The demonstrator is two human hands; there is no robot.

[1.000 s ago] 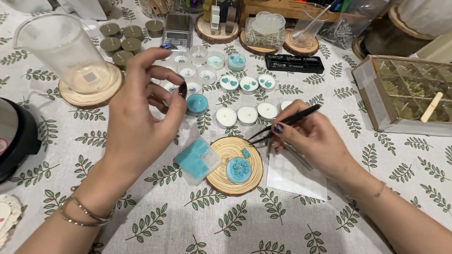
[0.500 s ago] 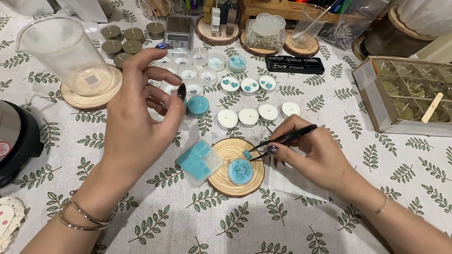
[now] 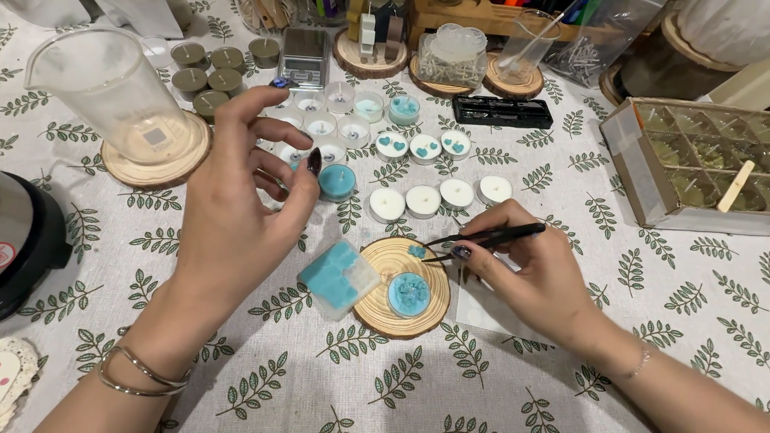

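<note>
Rough wooden coaster (image 3: 377,265), matt cloth tablecloth (image 3: 561,385)

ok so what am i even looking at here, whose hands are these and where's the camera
The camera sits on a person's head and looks down at their own two bare hands over a table with a leaf-print cloth. The right hand holds black tweezers, their tips at a small blue chip on a round wooden coaster. On that coaster also sits a small round blue candle; a square mould with blue wax lies beside it. The left hand hovers with curled fingers, holding nothing I can make out. Rows of small white candles and a clear measuring cup lie beyond.
</note>
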